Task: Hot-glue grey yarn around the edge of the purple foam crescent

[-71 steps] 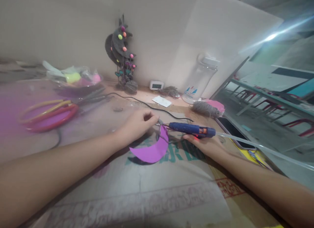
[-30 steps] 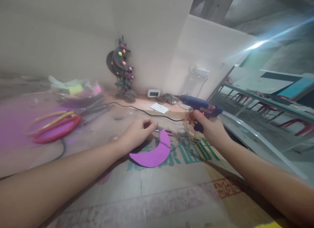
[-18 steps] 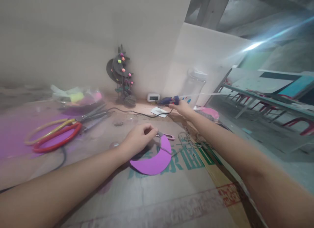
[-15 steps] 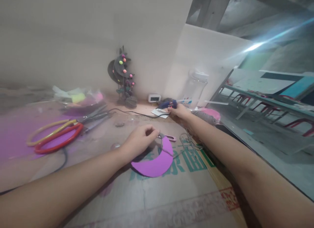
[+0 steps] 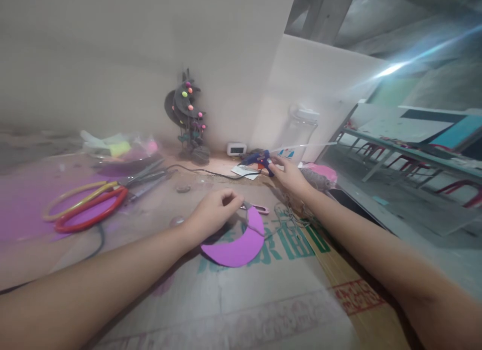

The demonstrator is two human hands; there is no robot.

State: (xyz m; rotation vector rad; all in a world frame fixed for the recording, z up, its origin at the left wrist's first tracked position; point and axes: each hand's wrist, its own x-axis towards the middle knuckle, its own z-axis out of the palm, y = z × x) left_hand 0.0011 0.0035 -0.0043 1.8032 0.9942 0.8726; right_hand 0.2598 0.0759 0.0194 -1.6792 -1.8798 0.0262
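Observation:
My left hand [image 5: 214, 214] is closed in a pinch on the upper tip of a purple foam crescent [image 5: 235, 242], where a thin grey string meets it. The crescent lies flat on printed cardboard [image 5: 263, 289]. My right hand [image 5: 289, 175] is stretched out to the back of the table with its fingers loosely apart. Its fingertips are right beside a blue glue gun [image 5: 259, 161] that rests there with a red light on. I cannot tell whether they still touch the gun.
Red and yellow rings [image 5: 85, 209] lie at the left on purple sheet. Behind stand a clear bag of coloured bits [image 5: 118, 150], a dark crescent ornament [image 5: 186, 111], a small white clock [image 5: 236, 149] and a clear jar [image 5: 301, 134]. Grey yarn [image 5: 317, 178] and a black cable [image 5: 211, 173] lie nearby.
My right hand carried the glue gun from beside the crescent to the back of the table, set it down and loosened its fingers. My left hand kept its pinch on the crescent.

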